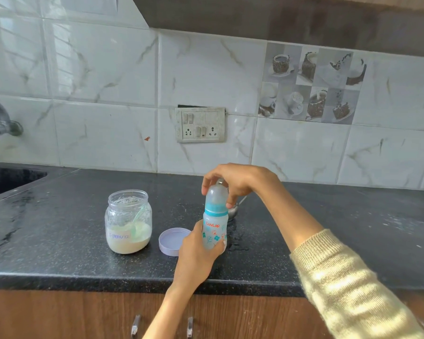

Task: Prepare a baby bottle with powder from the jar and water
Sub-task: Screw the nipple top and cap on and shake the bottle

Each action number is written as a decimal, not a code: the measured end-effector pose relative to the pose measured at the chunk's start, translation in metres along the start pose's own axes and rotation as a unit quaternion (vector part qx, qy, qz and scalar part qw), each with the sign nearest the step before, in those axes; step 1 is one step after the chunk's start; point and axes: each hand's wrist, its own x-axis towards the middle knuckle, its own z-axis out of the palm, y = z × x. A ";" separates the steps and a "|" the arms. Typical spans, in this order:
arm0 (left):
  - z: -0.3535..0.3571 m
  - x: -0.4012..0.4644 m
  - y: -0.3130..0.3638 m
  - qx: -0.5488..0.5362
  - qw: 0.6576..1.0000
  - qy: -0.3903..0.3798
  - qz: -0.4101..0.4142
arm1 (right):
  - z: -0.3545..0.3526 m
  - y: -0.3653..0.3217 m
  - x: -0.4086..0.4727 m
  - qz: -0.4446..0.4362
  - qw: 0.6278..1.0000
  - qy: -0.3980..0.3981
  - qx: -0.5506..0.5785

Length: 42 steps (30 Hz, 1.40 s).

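I see the baby bottle (215, 228) standing upright near the middle of the black speckled counter (353, 228), its clear dome cap (216, 193) on top above a teal collar. My left hand (196, 253) wraps around the lower body of the bottle from the near side, fingers curled onto its printed wall. My right hand (238, 182) comes down over the top, fingertips and thumb pinching the dome cap on either side. Just to the left of the bottle a round lilac lid (172, 241) lies upside down on the counter, partly behind my left hand. Further left stands the open powder jar (128, 222), clear, with pale powder filling its bottom portion and a light green scoop (138, 222) leaning inside. Behind the bottle, partly hidden by it and by my right hand, I make out a shiny metal object (233, 210) that I cannot identify. A few wet patches glisten on the counter right of the bottle. On the tiled wall behind sits a switchboard (200, 125), and a tap (0, 118) shows at the far left above the sink (8, 179).
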 end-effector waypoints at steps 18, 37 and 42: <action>0.000 -0.001 0.001 -0.005 1.000 -0.001 -0.003 | 0.007 -0.008 -0.001 0.109 0.992 0.049 -0.034; 0.001 0.000 -0.002 -0.005 1.000 -0.007 0.000 | 0.037 0.023 -0.002 0.012 0.968 0.126 0.215; 0.001 0.001 -0.003 -0.007 1.000 -0.009 -0.002 | 0.049 0.011 -0.002 0.052 0.954 0.217 0.201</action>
